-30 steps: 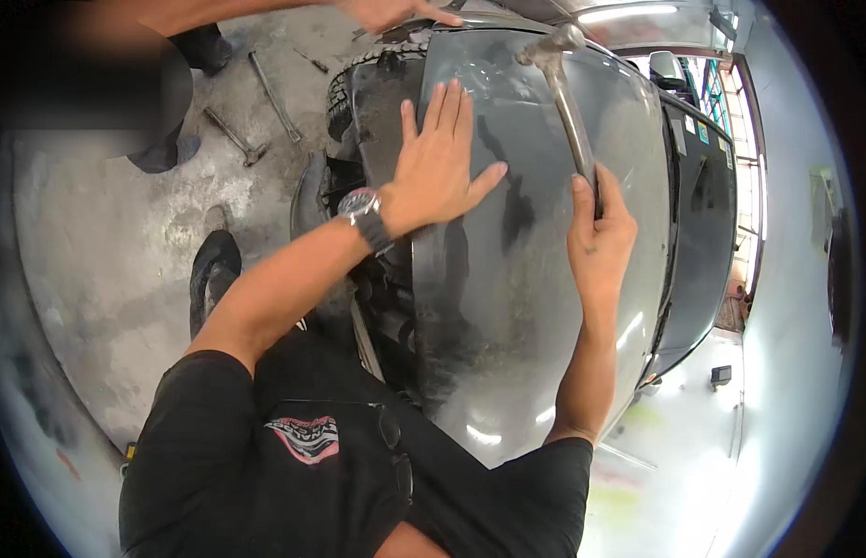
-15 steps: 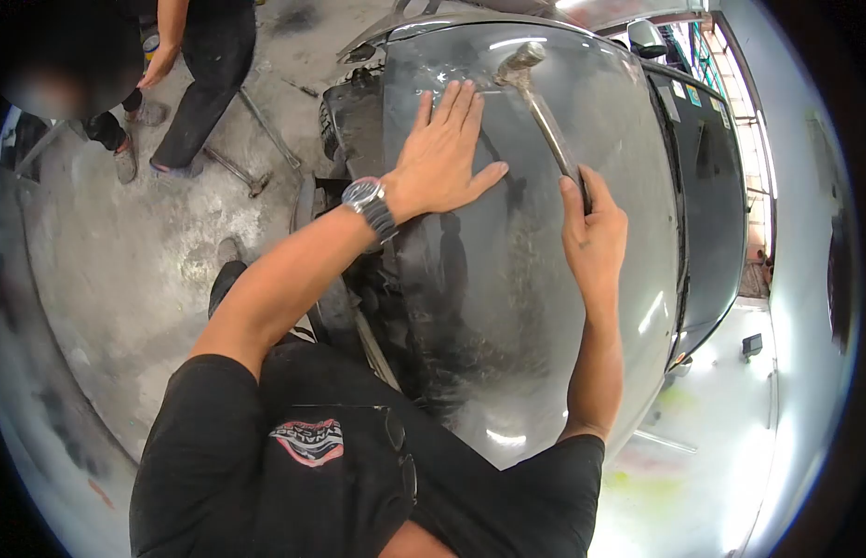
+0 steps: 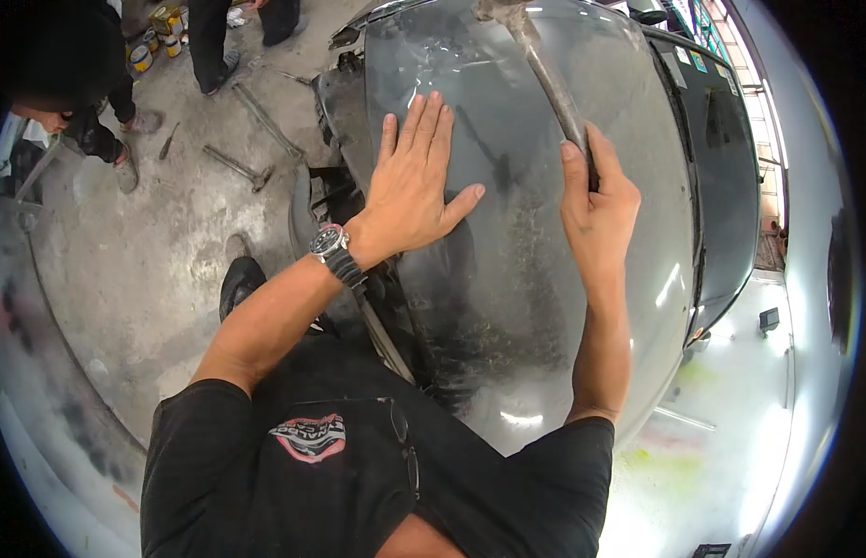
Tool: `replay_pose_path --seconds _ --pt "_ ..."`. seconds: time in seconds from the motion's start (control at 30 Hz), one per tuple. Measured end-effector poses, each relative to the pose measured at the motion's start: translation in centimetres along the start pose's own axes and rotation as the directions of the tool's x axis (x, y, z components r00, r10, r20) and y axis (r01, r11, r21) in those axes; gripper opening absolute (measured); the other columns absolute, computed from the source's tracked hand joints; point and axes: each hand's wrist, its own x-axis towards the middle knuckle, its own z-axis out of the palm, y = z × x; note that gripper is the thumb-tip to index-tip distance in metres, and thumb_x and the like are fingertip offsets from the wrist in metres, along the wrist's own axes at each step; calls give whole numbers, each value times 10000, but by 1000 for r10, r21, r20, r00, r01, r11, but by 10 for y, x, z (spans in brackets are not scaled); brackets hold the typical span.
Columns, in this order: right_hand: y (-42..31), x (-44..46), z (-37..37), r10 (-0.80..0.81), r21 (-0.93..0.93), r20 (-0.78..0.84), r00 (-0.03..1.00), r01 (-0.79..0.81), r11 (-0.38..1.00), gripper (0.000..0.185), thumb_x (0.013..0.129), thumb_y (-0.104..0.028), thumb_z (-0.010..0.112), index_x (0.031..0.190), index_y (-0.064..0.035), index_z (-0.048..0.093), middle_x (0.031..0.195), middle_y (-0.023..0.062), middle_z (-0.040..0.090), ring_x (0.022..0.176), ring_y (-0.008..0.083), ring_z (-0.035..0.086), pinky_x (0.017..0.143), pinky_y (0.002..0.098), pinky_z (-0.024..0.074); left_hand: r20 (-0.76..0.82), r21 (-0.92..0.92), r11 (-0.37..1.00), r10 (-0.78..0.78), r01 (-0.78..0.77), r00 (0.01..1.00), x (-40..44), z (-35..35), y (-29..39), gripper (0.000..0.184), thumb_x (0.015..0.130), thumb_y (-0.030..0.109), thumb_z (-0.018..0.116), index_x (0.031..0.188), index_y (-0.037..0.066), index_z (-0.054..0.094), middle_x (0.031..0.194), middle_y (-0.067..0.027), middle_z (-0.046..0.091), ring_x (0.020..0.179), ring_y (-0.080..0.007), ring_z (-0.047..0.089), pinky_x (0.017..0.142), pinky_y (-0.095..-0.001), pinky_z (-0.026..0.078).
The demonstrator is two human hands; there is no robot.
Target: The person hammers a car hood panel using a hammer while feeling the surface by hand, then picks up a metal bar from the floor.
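Observation:
My left hand point(image 3: 410, 186), with a watch point(image 3: 331, 244) on its wrist, lies flat with fingers stretched on the grey car hood point(image 3: 507, 270), near its front edge. Shiny dented-looking marks show on the hood just beyond its fingertips. My right hand point(image 3: 599, 200) is wrapped round the handle of a hammer point(image 3: 549, 84). The hammer is raised over the hood, its head at the top edge of the view and partly cut off.
Another hammer point(image 3: 236, 167) and a long metal bar point(image 3: 267, 121) lie on the concrete floor point(image 3: 154, 270). Other people's legs point(image 3: 210, 46) and several cans point(image 3: 141, 59) are at the upper left. The car's open front edge point(image 3: 382, 344) is beside my body.
The hammer in my right hand has risen toward the top of the view. My left hand has shifted slightly left in view, still flat on the hood. The other person's pointing hand has left the hood.

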Motion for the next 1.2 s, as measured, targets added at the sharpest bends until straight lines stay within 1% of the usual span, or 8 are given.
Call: replay_pose_path --seconds 0.1,0.2,0.3,0.5,0.6,0.8,1.03,1.2 --pt "14 -1 17 -183 -150 40 982 187 971 308 1009 -276 696 1239 -71 699 806 158 721 675 306 705 630 394 520 5 -2 1000 -8 8 1000 -1 0 0 937 974 496 616 1548 -171 296 1653 -376 234 1570 -504 193 1244 -662 158" --pt "4 8 13 -49 -307 227 973 119 944 298 1009 -278 692 1222 -69 694 817 162 725 705 322 715 636 406 529 15 -22 1000 -13 13 1000 -3 -1 3 933 970 488 625 1548 -168 300 1657 -371 231 1572 -500 193 1245 -660 158" --pt "-11 9 12 -10 -46 102 995 14 999 283 1014 -291 674 1197 -76 689 828 169 728 743 370 715 651 453 536 3 -22 999 -29 29 1000 -2 -3 1 931 967 484 632 1548 -165 305 1662 -365 226 1575 -494 188 1245 -659 157" --pt "-3 26 33 -93 -304 229 969 162 939 286 1006 -288 682 1191 -70 685 815 167 725 732 388 704 647 461 527 -5 -39 999 -27 27 1000 -1 -2 2 932 957 476 640 1547 -166 310 1666 -360 222 1577 -491 185 1245 -658 161" --pt "-17 20 29 -68 -32 83 994 71 997 286 1006 -283 680 1196 -69 685 816 172 721 749 388 707 651 466 526 -7 -60 997 -44 43 999 -5 -1 3 934 957 479 635 1559 -151 299 1673 -350 214 1585 -486 163 1242 -664 158" --pt "4 24 39 -112 -297 229 967 179 938 294 1015 -295 681 1190 -59 686 772 162 696 696 357 689 640 421 518 9 -44 998 -35 35 999 -2 -1 3 929 966 496 614 1563 -143 298 1675 -344 213 1589 -484 151 1241 -671 147" --pt "5 -1 -8 159 143 44 986 -164 976 313 1039 -292 685 1207 -30 711 710 46 584 666 98 526 636 285 465 12 71 997 9 -10 1000 30 6 -16 1001 984 619 548 1565 -152 285 1670 -354 222 1585 -483 167 1242 -667 152" --pt "39 -12 -46 183 90 -179 967 -169 981 430 1032 -354 700 1222 32 711 780 34 618 703 96 525 648 273 457 -12 135 991 11 -9 1000 102 27 -49 1046 976 684 519 1572 -143 287 1659 -359 256 1580 -470 204 1255 -644 151"
